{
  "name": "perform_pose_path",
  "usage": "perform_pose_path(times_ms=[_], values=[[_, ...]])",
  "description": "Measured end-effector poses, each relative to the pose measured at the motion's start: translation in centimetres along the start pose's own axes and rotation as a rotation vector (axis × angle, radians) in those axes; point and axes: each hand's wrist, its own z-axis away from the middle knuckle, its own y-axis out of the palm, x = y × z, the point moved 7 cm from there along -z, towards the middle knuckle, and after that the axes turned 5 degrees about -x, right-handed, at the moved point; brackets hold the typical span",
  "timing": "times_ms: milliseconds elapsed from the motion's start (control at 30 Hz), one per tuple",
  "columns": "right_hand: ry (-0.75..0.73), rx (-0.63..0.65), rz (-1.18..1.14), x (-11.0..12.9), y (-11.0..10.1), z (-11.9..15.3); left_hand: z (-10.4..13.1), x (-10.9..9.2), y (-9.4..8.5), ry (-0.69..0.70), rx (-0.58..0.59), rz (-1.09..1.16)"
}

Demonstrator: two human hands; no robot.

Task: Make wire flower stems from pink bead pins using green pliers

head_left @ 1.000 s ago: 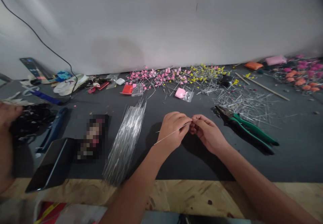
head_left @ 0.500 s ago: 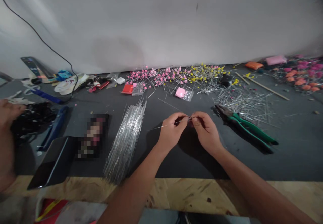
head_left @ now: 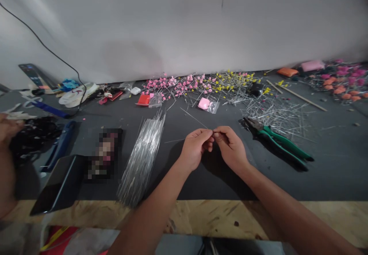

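My left hand (head_left: 195,147) and my right hand (head_left: 230,144) meet fingertip to fingertip above the dark table. Both are closed in a pinch on a thin metal wire (head_left: 193,117), whose one length slants up and left from the fingertips. Another thin length sticks out to the left from behind my left hand. Whether the two are one bent wire or separate pieces, I cannot tell. Left of my hands lies a bundle of straight silvery wires (head_left: 143,157). To the right rest pliers (head_left: 276,142) with green and black handles.
Along the wall lie pink-tipped wires (head_left: 178,85), yellow-tipped wires (head_left: 232,81) and a heap of loose wires (head_left: 278,113). A pink packet (head_left: 204,103) lies before them. At left are a phone (head_left: 59,184), a blue tool (head_left: 59,145) and another person's hand (head_left: 8,128).
My left thumb has moved up against the right fingertips, and its other fingers have curled in under it. The wire crossing over my left hand now passes behind it.
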Motion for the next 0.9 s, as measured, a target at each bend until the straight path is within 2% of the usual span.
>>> perform_pose_path(times_ms=[467,733,900], values=[[-0.113,-0.001,-0.079,1.6,-0.6,0.1,0.3,-1.0,0.3,0.06,0.088,-0.044],[-0.056,-0.045,-0.137,1.5,-0.6,0.5,0.6,-1.4,0.4,0.125,0.053,-0.067],[-0.037,-0.062,-0.138,1.8,-0.9,0.7,0.8,-1.9,0.5,0.202,0.077,-0.192]])
